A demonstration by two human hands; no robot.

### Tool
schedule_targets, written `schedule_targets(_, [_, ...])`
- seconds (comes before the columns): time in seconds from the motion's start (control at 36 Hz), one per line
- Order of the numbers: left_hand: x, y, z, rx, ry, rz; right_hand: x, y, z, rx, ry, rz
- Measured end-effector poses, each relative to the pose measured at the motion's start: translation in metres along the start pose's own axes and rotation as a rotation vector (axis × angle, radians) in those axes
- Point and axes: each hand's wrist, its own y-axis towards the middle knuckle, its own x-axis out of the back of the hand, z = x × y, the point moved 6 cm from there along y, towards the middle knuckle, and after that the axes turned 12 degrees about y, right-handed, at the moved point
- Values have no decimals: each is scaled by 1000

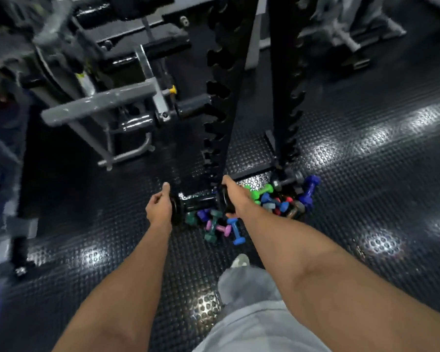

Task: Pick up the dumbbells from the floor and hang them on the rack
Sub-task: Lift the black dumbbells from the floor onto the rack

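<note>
Both bare forearms are reaching down; left hand (160,205) and right hand (233,196) are gripping opposite ends of a black dumbbell (200,203) at the rack (224,118).

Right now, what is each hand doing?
Left hand: grips one end of the black dumbbell.
Right hand: grips its other end.
</note>
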Motion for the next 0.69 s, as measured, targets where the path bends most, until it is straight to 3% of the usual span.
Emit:
schedule_targets(0.36, [-23, 103, -81, -225, 181, 196, -61, 27, 21, 20, 207, -129])
schedule_targets(0.69, [-64, 214, -143, -409, 484, 489, -148, 74, -11, -37, 650, -357])
